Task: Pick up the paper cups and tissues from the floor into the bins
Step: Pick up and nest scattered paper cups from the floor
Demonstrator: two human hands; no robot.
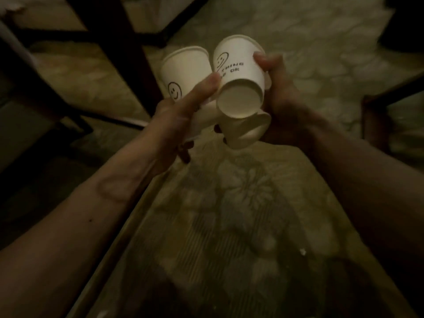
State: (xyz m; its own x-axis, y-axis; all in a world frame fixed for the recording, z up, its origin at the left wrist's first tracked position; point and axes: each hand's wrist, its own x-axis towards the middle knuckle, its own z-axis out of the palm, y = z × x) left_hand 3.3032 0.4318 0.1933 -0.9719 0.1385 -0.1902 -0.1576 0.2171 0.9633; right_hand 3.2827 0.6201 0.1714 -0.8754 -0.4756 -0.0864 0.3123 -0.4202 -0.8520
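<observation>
A patterned rug [229, 214] filled the dim view, crossed by a dark furniture frame [128, 42]. Above it, the left hand [181, 115] gripped a smiley cup [183, 72] and the right hand [282, 92] clasped a lettered cup [238, 72], base towards the camera, likely gathered for one trip. Which hand held the third cup [247, 131] was unclear. No bin showed. A white scrap [303, 251], possibly tissue, lay on the rug.

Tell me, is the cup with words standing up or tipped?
Tipped. The cup with words lies sideways in the right hand, its base facing the camera and its rim pointing away.
</observation>
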